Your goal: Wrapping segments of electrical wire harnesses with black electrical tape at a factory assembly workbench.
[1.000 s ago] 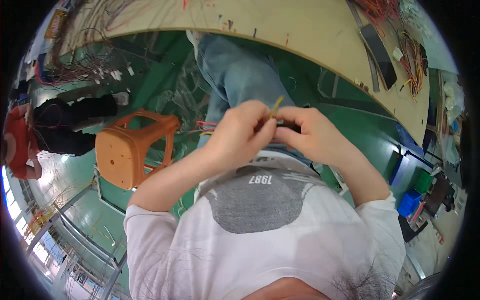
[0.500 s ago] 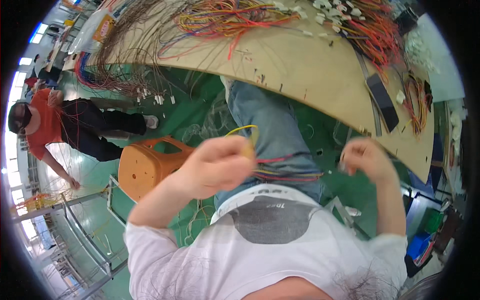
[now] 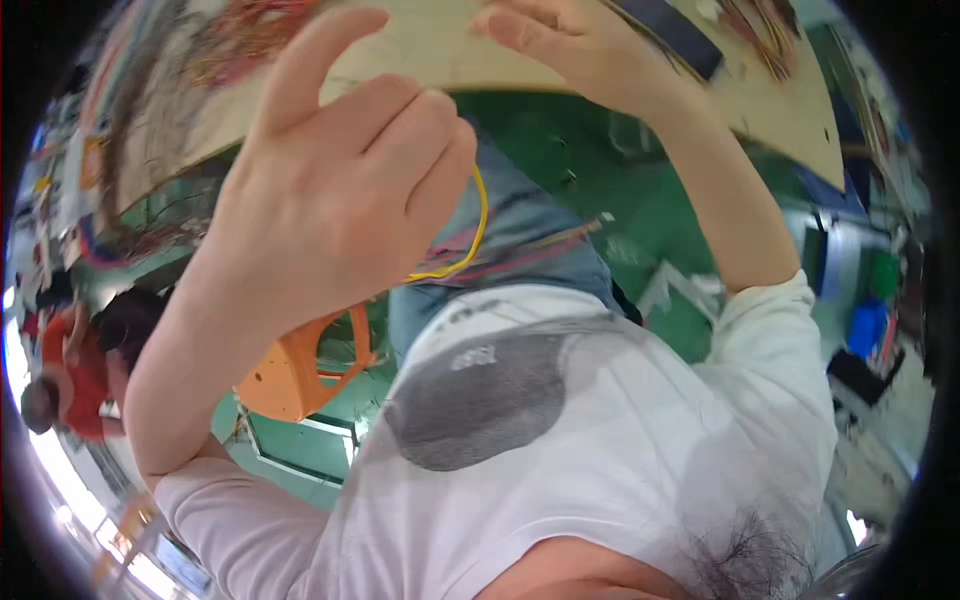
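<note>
My left hand (image 3: 345,185) is raised close to the view, its back toward me. One digit stretches out at the upper left while the other fingers curl over. A yellow wire (image 3: 483,215) comes out from under those curled fingers and loops down across my lap; the grip itself is hidden. My right hand (image 3: 560,40) is over the near edge of the wooden table (image 3: 430,65), its fingers loosely apart and somewhat blurred. Nothing shows in it. Pink and other thin wires (image 3: 520,255) lie across my jeans (image 3: 515,205).
A dark flat slab (image 3: 675,38) and a wire bundle (image 3: 765,40) lie on the table at right. Red wires (image 3: 245,45) are piled at far left. An orange stool (image 3: 285,375) stands left of me. A person in an orange top (image 3: 75,375) is farther left.
My left hand has risen toward the view and moved left, with the yellow wire trailing. My right hand has moved up and left over the table. The whole view has shifted.
</note>
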Tool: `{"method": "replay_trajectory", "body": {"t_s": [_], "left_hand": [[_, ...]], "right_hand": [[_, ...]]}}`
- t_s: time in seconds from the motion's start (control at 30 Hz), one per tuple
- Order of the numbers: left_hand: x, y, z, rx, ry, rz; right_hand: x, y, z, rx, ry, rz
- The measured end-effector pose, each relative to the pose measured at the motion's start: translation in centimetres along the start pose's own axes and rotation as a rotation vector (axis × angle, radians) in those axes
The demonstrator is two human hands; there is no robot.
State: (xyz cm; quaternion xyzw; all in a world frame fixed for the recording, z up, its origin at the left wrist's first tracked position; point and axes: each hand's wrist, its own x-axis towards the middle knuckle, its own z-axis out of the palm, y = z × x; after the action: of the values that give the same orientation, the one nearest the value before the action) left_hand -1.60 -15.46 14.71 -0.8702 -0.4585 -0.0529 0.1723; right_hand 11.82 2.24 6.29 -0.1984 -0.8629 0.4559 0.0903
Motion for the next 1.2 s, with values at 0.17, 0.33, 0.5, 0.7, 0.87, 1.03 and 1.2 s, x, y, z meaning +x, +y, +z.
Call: {"method": "replay_trajectory", "body": {"t_s": [0.17,0.33,0.5,0.7,0.87,1.03,1.2], "left_hand": [[4.4,3.4,6.7,-0.349,0.342,0.127],[3.6,10.2,16.2,-0.541,0.076,-0.259],[6.1,14.5,21.6,-0.747,-0.638,-0.536],[8.1,16.5,22.2,-0.944,-0.741,-0.513],[8.1,14.8,19.6,-1.547,-0.524,-0.64],[5.7,9.2,9.1,-1.893,-0.646,-0.706],[-1.8,5.7,3.5,-1.68,-0.274,-0.841]], "right_hand": [[-11.5,-1.9,4.1,1.041,0.132,0.107],[-20.1,7.0,6.9,1.077,0.461,0.745],[-22.2,19.8,13.8,1.501,0.501,1.219],[-18.6,17.0,14.0,1.752,0.838,0.774],[-20.0,7.8,8.5,1.293,0.843,0.467],[-18.3,3.4,4.6,1.323,0.581,0.419],[-6.5,-1.1,6.4,1.495,0.185,0.266]]}}
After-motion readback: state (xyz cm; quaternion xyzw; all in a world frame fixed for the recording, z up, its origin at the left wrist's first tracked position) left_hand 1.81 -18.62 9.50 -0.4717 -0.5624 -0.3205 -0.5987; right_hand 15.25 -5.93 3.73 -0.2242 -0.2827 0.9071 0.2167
